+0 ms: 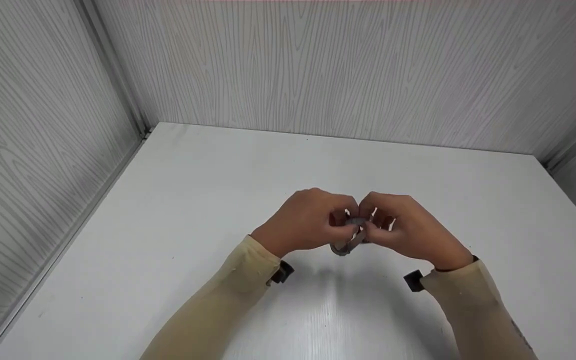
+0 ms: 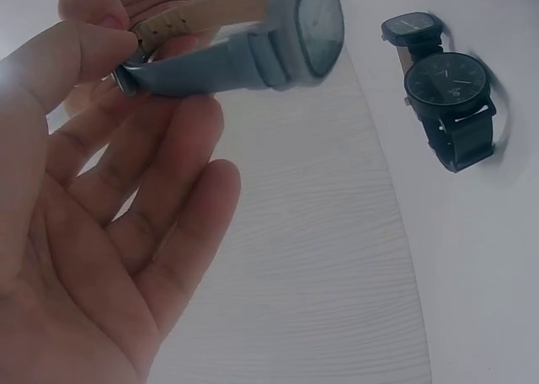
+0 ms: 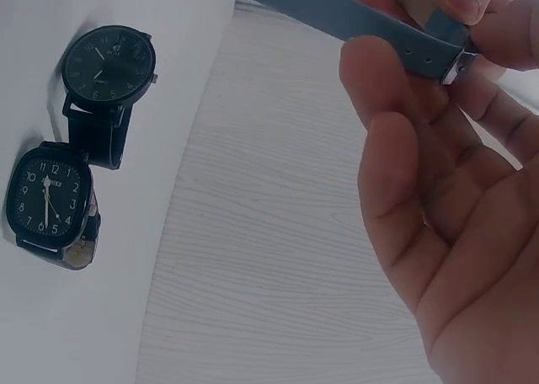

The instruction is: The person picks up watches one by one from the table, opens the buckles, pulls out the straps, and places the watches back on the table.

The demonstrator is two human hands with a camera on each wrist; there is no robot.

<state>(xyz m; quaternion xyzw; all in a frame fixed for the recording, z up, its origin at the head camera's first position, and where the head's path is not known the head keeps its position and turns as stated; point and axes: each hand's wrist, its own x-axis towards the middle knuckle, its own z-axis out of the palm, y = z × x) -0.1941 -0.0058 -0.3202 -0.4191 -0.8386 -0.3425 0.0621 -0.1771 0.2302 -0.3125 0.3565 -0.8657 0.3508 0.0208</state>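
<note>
A wristwatch (image 1: 354,242) with a grey-blue strap, tan on its inner side, is held up above the table between both hands. My left hand (image 1: 308,220) pinches the strap near the metal buckle (image 2: 125,81) with thumb and forefinger, its other fingers loosely extended below. From the other side my right hand (image 1: 410,227) pinches the strap close to the buckle, thumb and fingertips almost meeting the left ones. The strap forms a closed-looking loop, with the watch case (image 2: 320,29) at the far end in the left wrist view. Fingers partly hide the buckle.
Two more watches lie on a white surface in the wrist views: a round black watch (image 3: 109,64) and a squarish black watch (image 3: 49,200). The white table (image 1: 218,175) is bordered by wood-grained panels (image 1: 293,65) at the back and sides.
</note>
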